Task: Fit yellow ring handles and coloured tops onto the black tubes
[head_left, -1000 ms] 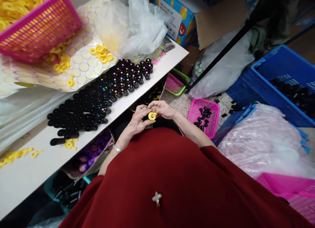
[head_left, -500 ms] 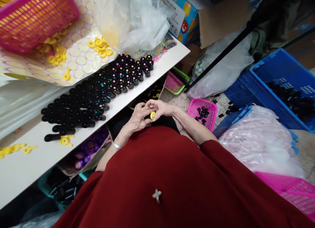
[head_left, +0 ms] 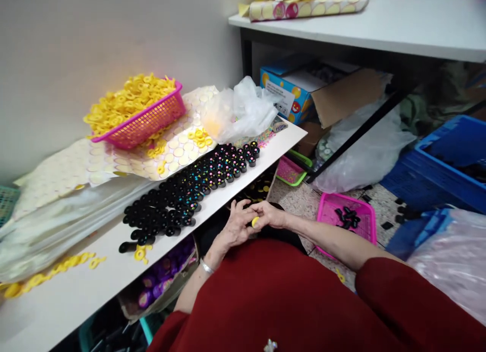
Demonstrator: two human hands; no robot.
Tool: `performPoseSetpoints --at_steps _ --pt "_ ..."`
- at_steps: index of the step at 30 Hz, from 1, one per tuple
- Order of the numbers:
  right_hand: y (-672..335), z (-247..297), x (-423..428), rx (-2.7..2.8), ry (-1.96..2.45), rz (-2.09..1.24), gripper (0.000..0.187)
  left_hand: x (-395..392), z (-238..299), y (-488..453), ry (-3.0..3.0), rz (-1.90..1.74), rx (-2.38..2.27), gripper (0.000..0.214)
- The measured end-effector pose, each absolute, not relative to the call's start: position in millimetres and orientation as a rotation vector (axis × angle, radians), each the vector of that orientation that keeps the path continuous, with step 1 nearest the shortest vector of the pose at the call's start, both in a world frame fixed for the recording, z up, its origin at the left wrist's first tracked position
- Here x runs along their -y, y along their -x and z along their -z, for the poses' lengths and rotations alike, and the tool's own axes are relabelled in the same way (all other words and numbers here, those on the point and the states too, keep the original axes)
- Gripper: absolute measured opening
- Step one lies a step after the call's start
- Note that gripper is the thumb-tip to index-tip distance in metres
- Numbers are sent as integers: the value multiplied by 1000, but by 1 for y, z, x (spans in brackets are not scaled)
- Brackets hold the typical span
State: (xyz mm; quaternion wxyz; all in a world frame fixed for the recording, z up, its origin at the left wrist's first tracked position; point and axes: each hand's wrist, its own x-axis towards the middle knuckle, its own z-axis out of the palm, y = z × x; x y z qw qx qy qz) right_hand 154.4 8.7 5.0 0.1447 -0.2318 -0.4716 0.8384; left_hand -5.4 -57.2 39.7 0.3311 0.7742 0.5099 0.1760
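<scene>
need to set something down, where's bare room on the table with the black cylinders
Free: near left on the table, between yellow rings and front edge; a slim strip before the black cylinders. Crowded: behind them, pink basket, plastic bag.

The small piece (head_left: 255, 222) was yellow like the rings (head_left: 129, 100), and the basket (head_left: 150, 126) pink. Many black cylinders (head_left: 174, 192) were speckled pink, blue and yellow, pale yellow circles patterned the paper (head_left: 178, 153), and the garment (head_left: 296, 296) was dark red.

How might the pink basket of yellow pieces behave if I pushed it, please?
The pink basket would probably shed yellow pieces, being heaped above its rim. The patterned sheet under it might shift too.
</scene>
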Motion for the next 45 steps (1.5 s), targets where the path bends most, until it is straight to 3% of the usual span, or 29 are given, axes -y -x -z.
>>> performPoseSetpoints --at_steps 5,10,17,22,36,45 --pt "-146 -8 -14 1384 645 -2488 38 54 -33 13 -1997 -487 -1348 24" --pt "-143 -4 -9 1293 631 -2486 38 55 -32 13 -1974 -523 -1333 17" --pt "-135 -2 -5 1199 671 -2340 24 50 -23 18 -1864 -702 -1344 12" --pt "-135 -2 -12 1247 621 -2418 46 53 -11 24 -1845 -774 -1385 22" --pt "-129 2 -10 1255 615 -2332 47 52 -10 22 -1979 -733 -1371 22" --pt "-132 4 -11 1195 542 -2443 60 53 -3 27 -1812 -929 -1358 23"
